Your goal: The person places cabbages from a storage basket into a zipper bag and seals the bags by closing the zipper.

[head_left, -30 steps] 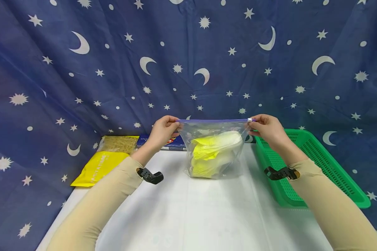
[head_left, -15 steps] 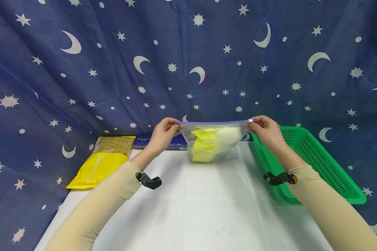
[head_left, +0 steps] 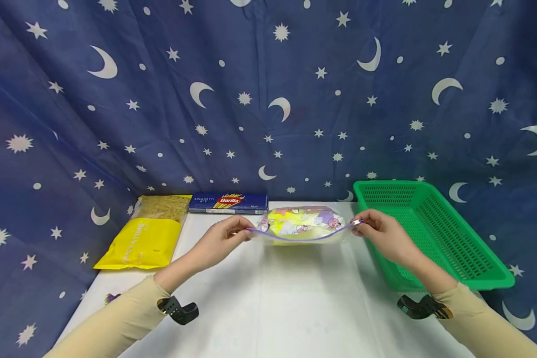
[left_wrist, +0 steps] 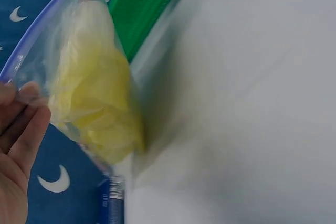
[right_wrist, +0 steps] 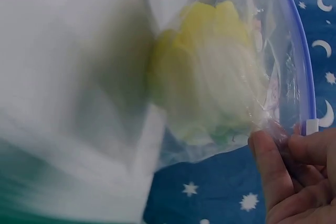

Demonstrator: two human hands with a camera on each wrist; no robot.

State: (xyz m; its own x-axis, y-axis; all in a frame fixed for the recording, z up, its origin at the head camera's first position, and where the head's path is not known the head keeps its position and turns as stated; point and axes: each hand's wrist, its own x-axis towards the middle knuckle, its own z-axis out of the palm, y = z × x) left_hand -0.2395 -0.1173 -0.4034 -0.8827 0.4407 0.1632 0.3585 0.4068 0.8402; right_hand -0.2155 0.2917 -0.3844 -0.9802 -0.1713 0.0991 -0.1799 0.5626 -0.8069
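Observation:
A clear slider zip bag [head_left: 302,224] with a purple zip edge hangs tilted between both hands over the white table. Its face with a colourful cartoon print is turned up in the head view. Inside is a yellow and white napa cabbage [left_wrist: 97,93], plain in both wrist views. My left hand [head_left: 219,242] pinches the left end of the zip edge. At the other end, my right hand [head_left: 388,238] pinches the corner beside the white slider [right_wrist: 312,126]. The zip edge sags in a curve between them.
A green plastic basket [head_left: 436,284] stands at the right. At the back lie a blue Barilla spaghetti box [head_left: 228,202] and, further left, a yellow pasta bag [head_left: 149,241]. A small purple thing [head_left: 112,298] shows beside the left sleeve. A starry blue curtain [head_left: 268,99] hangs behind.
Both hands have come down and nearer, bringing the zip edge lower. The bag has tipped so its printed face shows instead of the cabbage side, and the zip edge has gone from straight to sagging.

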